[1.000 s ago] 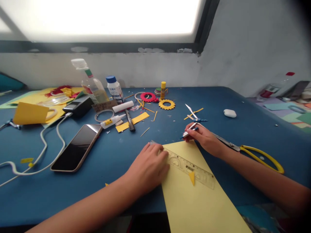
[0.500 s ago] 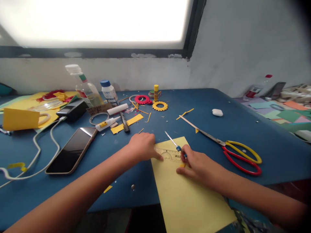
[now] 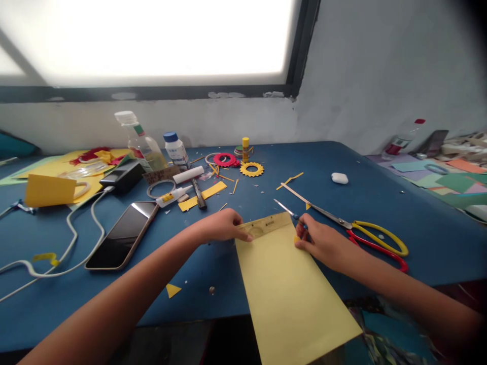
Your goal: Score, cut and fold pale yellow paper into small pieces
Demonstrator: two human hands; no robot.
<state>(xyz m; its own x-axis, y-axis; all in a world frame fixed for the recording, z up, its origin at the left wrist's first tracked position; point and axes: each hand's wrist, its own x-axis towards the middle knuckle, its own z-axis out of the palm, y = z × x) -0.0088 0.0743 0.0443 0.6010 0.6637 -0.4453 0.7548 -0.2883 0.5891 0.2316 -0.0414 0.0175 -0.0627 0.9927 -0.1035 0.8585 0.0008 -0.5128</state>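
A sheet of pale yellow paper [image 3: 289,289] runs from the table over its front edge. Across its far end lies a clear plastic ruler [image 3: 262,226] with a protractor shape. My left hand [image 3: 225,226] is closed on the ruler's left end, thumb on top, at the paper's corner. By the paper's right edge, my right hand [image 3: 323,241] is closed round a slim pointed tool [image 3: 285,208] with a pale shaft and blue parts, its tip aimed away to the left. A bit of yellow shows at those fingertips; I cannot make out what it is.
Scissors [image 3: 344,223] with red and yellow handles lie at right, beyond them a white case [image 3: 340,178]. A phone [image 3: 122,235], cables, a glue tube [image 3: 173,196], a cutter [image 3: 198,193] and bottles stand or lie at left. Toothed paper rings [image 3: 251,169] are at the back.
My right hand has moved right, off the ruler, taking the pointed tool along. The ruler now lies nearer the paper's far edge, my left hand still on it. The view has shifted slightly.
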